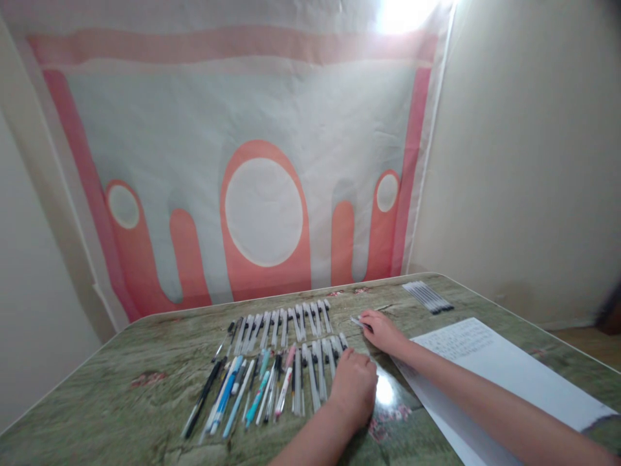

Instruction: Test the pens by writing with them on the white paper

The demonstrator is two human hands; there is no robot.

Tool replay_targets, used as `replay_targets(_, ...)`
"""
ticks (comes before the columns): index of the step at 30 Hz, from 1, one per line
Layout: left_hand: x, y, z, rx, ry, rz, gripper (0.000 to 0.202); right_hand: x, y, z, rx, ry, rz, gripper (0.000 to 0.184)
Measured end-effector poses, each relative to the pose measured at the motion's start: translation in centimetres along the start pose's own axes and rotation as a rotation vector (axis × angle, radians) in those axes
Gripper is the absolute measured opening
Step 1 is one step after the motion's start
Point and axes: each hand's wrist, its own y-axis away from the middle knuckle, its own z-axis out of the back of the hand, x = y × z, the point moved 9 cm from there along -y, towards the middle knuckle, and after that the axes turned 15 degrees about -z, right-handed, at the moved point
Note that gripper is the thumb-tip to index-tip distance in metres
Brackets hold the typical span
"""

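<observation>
My left hand (pixel 356 385) is curled over the right end of the front row of pens. A clear-bodied pen (pixel 343 340) pokes out past its fingers, and its lower part is hidden. Farther back, my right hand (pixel 381 330) pinches a short, pale piece with a dark part (pixel 358 321), apparently a pen, low over the table. Clear pens (pixel 317 372) lie side by side at the left hand's left. Beyond them runs another row of clear pens with dark grips (pixel 266 329).
Coloured and black pens, among them a blue one (pixel 224 401) and a teal one (pixel 256 401), fill the front row's left part. Several slim refills with dark ends (pixel 427 298) lie at the back right. A written paper sheet (pixel 466 353) lies under my right forearm. A printed cloth (pixel 264 210) hangs behind the table.
</observation>
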Motion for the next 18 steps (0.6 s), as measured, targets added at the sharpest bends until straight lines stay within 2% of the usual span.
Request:
replay_targets(3, 0.1, 0.0, 0.0, -0.005, 0.006, 0.008, 0.016, 0.1, -0.8, 0.8, -0.026, 0.009, -0.050, 0.019)
replay_targets(6, 0.2, -0.1, 0.1, -0.009, 0.015, 0.014, 0.015, 0.4, -3.0, 1.1, -0.036, 0.026, -0.106, 0.021)
replay_targets(12, 0.1, -0.1, 0.3, -0.004, 0.011, 0.007, 0.015, 0.8, -7.7, -1.6, 0.074, 0.057, -0.160, 0.014)
replay_targets(18, 0.0, 0.0, 0.4, 0.006, 0.010, 0.004, 0.015, 0.3, -8.9, -3.6, 0.125, 0.102, -0.196, 0.013)
